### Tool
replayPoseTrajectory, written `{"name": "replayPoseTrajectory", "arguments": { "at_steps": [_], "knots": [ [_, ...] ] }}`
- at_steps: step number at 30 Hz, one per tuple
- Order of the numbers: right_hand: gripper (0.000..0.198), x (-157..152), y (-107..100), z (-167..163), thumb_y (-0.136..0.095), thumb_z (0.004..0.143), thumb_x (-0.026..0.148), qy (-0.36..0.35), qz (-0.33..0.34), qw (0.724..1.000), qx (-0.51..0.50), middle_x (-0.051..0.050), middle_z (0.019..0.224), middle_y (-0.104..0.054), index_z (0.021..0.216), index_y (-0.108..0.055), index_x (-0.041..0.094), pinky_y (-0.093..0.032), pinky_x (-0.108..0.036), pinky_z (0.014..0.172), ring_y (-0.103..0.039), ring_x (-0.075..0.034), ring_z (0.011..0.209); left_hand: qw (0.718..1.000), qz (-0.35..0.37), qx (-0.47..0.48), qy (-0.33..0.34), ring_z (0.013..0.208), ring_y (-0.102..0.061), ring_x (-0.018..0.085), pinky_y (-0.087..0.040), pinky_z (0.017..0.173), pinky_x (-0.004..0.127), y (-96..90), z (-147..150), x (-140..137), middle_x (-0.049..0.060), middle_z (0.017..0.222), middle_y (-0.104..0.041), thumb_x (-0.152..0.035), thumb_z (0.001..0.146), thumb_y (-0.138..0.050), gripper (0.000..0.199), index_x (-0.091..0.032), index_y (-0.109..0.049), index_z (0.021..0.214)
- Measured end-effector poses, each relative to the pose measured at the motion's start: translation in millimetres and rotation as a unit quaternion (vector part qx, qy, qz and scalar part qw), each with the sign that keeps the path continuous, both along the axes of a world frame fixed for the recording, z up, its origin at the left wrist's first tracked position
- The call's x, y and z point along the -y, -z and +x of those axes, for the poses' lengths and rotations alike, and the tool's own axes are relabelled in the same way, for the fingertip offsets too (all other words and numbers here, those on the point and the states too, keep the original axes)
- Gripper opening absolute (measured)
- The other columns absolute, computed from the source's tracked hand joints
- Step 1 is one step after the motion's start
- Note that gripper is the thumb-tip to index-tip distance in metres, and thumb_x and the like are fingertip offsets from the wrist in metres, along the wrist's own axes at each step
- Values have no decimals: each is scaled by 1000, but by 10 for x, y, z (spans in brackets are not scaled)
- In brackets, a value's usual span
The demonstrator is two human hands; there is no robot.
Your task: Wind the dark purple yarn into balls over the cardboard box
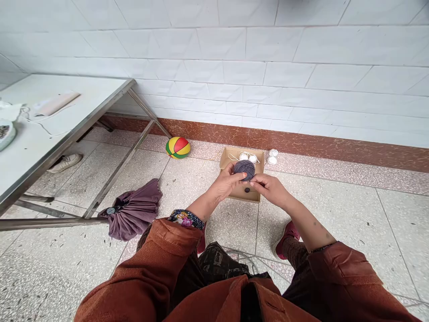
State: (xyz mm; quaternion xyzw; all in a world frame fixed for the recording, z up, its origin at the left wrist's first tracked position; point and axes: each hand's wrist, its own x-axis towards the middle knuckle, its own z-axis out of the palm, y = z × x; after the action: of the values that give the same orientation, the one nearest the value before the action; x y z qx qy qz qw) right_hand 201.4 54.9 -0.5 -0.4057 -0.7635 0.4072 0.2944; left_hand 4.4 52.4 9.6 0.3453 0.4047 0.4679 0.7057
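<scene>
A dark grey ball of yarn [244, 170] is held in my left hand [228, 182], whose fingers curl round its left side and underside. My right hand [268, 188] is closed in a pinch at the ball's lower right edge. Whatever lies between those fingertips is too small to make out, perhaps a strand. Below both hands stands an open cardboard box [224, 157] on the floor. Small white yarn balls [253, 158] with a loose white strand lie at its far side. A small dark round thing [247, 190] sits in its near part.
Beside the box, two white balls [272, 156] lie by the wall. A coloured ball [178, 147] rests near the leg of a metal-framed table [110, 96] at left. A folded purple umbrella [136, 210] and a white shoe [66, 163] are on the floor.
</scene>
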Motion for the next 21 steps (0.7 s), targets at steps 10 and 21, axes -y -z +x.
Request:
{"name": "replayPoseTrajectory", "arguments": {
  "at_steps": [10, 21],
  "knots": [
    [20, -80, -98, 91, -65, 91, 41, 77, -7, 993, -85, -2, 82, -67, 83, -69, 23, -48, -33, 75, -60, -18, 77, 982, 28, -128, 134, 101, -61, 19, -46, 94, 37, 101, 25, 48, 5, 107, -64, -23, 64, -85, 61, -20, -58, 119],
    [23, -86, 132, 27, -55, 94, 39, 109, 14, 994, -19, -3, 79, -66, 80, -63, 23, -46, -31, 71, -59, -19, 75, 992, -7, 78, 104, 103, -65, 23, -55, 81, 33, -20, -65, 23, 12, 131, -61, -35, 67, -84, 66, -24, -58, 127]
  ]
}}
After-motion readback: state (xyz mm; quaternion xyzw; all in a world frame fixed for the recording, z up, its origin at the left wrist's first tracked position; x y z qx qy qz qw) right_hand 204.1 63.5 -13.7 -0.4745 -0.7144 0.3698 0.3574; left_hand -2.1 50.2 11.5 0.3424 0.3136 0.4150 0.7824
